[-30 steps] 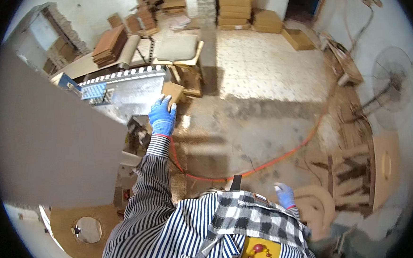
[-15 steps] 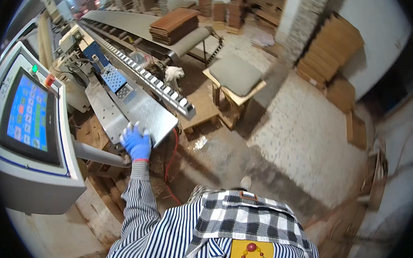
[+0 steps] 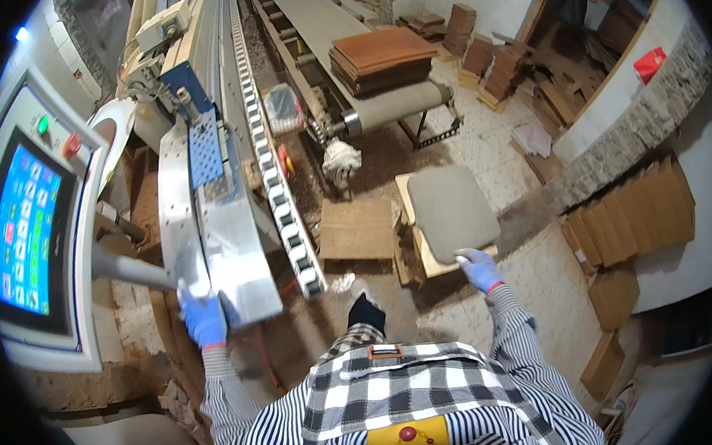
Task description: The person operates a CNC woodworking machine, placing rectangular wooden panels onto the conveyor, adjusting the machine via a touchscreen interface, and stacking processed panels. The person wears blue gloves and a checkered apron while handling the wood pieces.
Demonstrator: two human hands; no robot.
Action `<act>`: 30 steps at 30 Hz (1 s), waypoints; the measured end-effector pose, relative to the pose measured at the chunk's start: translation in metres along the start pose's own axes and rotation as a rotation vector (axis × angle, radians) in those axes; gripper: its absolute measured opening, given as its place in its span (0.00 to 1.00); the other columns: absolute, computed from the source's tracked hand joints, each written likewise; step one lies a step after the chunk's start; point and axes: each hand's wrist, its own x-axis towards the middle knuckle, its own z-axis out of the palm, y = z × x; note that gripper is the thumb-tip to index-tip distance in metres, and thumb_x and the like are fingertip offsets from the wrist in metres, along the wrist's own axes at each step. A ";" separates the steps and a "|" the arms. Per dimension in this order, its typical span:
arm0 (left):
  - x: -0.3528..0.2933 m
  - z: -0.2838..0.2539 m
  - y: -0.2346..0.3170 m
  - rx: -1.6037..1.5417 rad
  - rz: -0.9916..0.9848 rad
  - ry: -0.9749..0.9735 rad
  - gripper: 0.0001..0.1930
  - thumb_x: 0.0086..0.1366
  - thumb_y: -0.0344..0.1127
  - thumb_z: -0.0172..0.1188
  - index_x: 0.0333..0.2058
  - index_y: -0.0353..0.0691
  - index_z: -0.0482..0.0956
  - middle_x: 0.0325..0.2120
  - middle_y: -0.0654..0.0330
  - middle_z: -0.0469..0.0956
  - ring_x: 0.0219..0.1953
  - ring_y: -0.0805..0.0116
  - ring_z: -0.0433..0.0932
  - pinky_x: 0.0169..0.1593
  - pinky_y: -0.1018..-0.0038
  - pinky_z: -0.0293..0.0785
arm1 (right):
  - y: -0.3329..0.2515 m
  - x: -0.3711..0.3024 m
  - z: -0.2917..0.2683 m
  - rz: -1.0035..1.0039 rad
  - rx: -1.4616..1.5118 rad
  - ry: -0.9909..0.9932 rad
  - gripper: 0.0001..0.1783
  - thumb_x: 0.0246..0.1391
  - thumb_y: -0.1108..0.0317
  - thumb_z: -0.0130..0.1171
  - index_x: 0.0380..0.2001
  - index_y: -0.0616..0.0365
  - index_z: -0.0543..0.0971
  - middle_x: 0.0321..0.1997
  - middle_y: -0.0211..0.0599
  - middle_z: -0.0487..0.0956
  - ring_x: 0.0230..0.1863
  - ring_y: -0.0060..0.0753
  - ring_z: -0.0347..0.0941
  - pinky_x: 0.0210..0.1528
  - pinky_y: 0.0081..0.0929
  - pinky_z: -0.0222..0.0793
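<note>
My left hand point(image 3: 205, 320), in a blue glove with white fingertips, rests at the near end of the machine's metal table point(image 3: 243, 280). Its fingers are apart, and nothing shows in them. To the right, my right hand point(image 3: 481, 272) in a matching glove is closed at the near edge of a stool with a grey padded seat point(image 3: 455, 210) on a pale wooden board. The fingertips lie over the seat's edge; the thumb is hidden. A blue perforated plate point(image 3: 205, 152) sits farther up the metal table.
A control panel with a lit touchscreen point(image 3: 29, 234) stands close on my left. Beside the metal table runs a black-and-white chain track point(image 3: 277, 191). Brown panels point(image 3: 383, 58) lie stacked on a conveyor belt point(image 3: 311, 21). Cardboard point(image 3: 633, 214) leans at the right wall; a low box point(image 3: 356, 229) stands near.
My view has turned to the right. My right hand has come into view at the stool. My left hand has shifted from the tabletop to its near left edge.
</note>
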 end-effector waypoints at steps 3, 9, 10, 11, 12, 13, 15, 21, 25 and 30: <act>0.000 -0.008 0.023 0.033 -0.163 -0.046 0.38 0.60 0.47 0.58 0.66 0.45 0.52 0.58 0.40 0.63 0.57 0.41 0.67 0.59 0.58 0.64 | -0.012 0.095 0.007 -0.071 -0.058 -0.135 0.16 0.57 0.59 0.53 0.43 0.55 0.80 0.45 0.44 0.80 0.50 0.45 0.75 0.54 0.35 0.68; 0.000 0.009 0.010 0.219 -0.276 0.098 0.36 0.63 0.51 0.55 0.66 0.48 0.53 0.60 0.41 0.63 0.59 0.44 0.65 0.59 0.58 0.63 | -0.011 0.265 0.012 0.020 0.496 -0.192 0.14 0.58 0.64 0.54 0.42 0.60 0.80 0.37 0.39 0.81 0.35 0.30 0.77 0.41 0.28 0.73; 0.001 0.002 0.019 0.131 -0.307 0.060 0.35 0.65 0.54 0.51 0.66 0.47 0.52 0.61 0.44 0.62 0.60 0.45 0.65 0.60 0.60 0.62 | -0.013 0.289 0.012 0.032 0.581 -0.155 0.13 0.59 0.66 0.54 0.42 0.60 0.80 0.35 0.37 0.81 0.33 0.28 0.77 0.39 0.26 0.74; 0.004 0.000 0.027 0.121 -0.373 0.069 0.33 0.66 0.54 0.49 0.65 0.45 0.55 0.61 0.46 0.63 0.59 0.46 0.65 0.60 0.60 0.62 | -0.020 0.317 0.008 0.035 0.675 -0.109 0.12 0.59 0.67 0.54 0.42 0.61 0.80 0.34 0.36 0.81 0.32 0.25 0.76 0.38 0.24 0.74; 0.006 0.001 0.029 0.104 -0.447 0.085 0.32 0.67 0.54 0.47 0.64 0.44 0.58 0.61 0.48 0.64 0.59 0.47 0.66 0.60 0.61 0.62 | -0.026 0.338 0.005 0.031 0.693 -0.049 0.12 0.59 0.68 0.54 0.43 0.62 0.79 0.31 0.34 0.81 0.32 0.25 0.76 0.36 0.23 0.74; 0.011 0.007 0.026 0.125 -0.449 0.120 0.30 0.68 0.55 0.45 0.62 0.43 0.61 0.59 0.47 0.66 0.58 0.48 0.67 0.59 0.61 0.63 | -0.019 0.366 0.010 0.039 0.680 -0.006 0.13 0.59 0.68 0.54 0.43 0.62 0.79 0.30 0.34 0.81 0.32 0.25 0.76 0.36 0.22 0.74; 0.012 0.015 0.021 0.185 -0.481 0.172 0.29 0.69 0.57 0.42 0.58 0.40 0.68 0.55 0.47 0.70 0.55 0.49 0.70 0.58 0.61 0.65 | -0.029 0.404 -0.001 0.078 0.683 0.092 0.13 0.59 0.66 0.54 0.42 0.61 0.80 0.31 0.35 0.81 0.32 0.27 0.76 0.39 0.26 0.74; 0.021 0.022 0.039 0.294 -0.613 0.221 0.27 0.72 0.53 0.36 0.51 0.36 0.74 0.49 0.48 0.75 0.49 0.50 0.74 0.52 0.60 0.70 | -0.025 0.527 -0.063 -0.071 0.117 0.473 0.17 0.59 0.59 0.52 0.43 0.59 0.79 0.44 0.49 0.80 0.48 0.45 0.76 0.52 0.36 0.69; 0.020 0.032 0.029 0.273 -0.621 0.206 0.29 0.72 0.56 0.33 0.56 0.39 0.70 0.55 0.50 0.71 0.56 0.50 0.69 0.59 0.62 0.64 | -0.013 0.598 -0.101 -0.067 -0.006 0.605 0.22 0.60 0.53 0.47 0.47 0.58 0.76 0.48 0.52 0.77 0.51 0.50 0.73 0.55 0.38 0.66; 0.012 0.033 -0.002 0.198 -0.562 0.291 0.31 0.72 0.56 0.34 0.59 0.36 0.67 0.58 0.47 0.67 0.60 0.51 0.66 0.62 0.66 0.60 | -0.004 0.671 -0.134 -0.065 0.114 0.745 0.21 0.60 0.57 0.50 0.50 0.59 0.75 0.51 0.49 0.77 0.54 0.48 0.72 0.56 0.36 0.65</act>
